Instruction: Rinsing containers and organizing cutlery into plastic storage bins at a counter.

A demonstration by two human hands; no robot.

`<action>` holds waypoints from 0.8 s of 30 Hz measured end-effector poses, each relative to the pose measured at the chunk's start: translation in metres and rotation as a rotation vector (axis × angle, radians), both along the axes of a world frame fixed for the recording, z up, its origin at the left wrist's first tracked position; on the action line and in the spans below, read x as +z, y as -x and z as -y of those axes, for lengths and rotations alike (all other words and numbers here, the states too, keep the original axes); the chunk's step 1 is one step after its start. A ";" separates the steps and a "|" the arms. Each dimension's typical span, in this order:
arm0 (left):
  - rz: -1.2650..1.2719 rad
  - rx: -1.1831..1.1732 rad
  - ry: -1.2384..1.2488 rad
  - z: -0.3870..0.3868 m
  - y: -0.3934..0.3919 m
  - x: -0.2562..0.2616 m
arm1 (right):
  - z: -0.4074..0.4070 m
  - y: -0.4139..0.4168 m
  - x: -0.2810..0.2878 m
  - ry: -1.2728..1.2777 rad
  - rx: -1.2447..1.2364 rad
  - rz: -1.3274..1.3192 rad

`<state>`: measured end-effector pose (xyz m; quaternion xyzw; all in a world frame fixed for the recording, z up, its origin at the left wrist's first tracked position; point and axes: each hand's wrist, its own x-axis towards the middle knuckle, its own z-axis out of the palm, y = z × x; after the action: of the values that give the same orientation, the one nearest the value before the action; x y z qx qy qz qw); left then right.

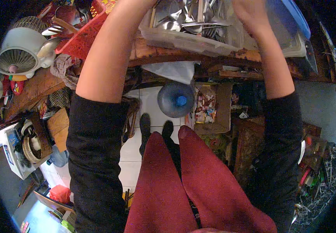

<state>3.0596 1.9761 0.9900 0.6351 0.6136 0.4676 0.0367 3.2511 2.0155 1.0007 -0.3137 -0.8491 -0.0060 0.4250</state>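
A clear plastic container full of metal spoons and forks stands at the edge of the wooden table. My left forearm reaches past its left side, and the left hand is beyond the top of the picture. Over the container's right side is my right hand, its fingers cut off by the top edge, so whatever it may hold is hidden. A second clear plastic box with a blue lid sits to the right of that hand.
Left of my arm are a red plastic basket with utensils, a crumpled cloth and a small white fan. Under the table stand a blue-capped water jug and a cardboard box holding small packets.
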 end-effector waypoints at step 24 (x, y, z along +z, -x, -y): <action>0.575 0.069 -0.315 0.031 -0.013 -0.012 | -0.051 0.034 -0.034 0.313 -0.310 -0.009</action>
<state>3.0723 1.9452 0.9779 0.4540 0.5194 0.7178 0.0938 3.2176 2.0661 0.9669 -0.5026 -0.7794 0.0618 0.3688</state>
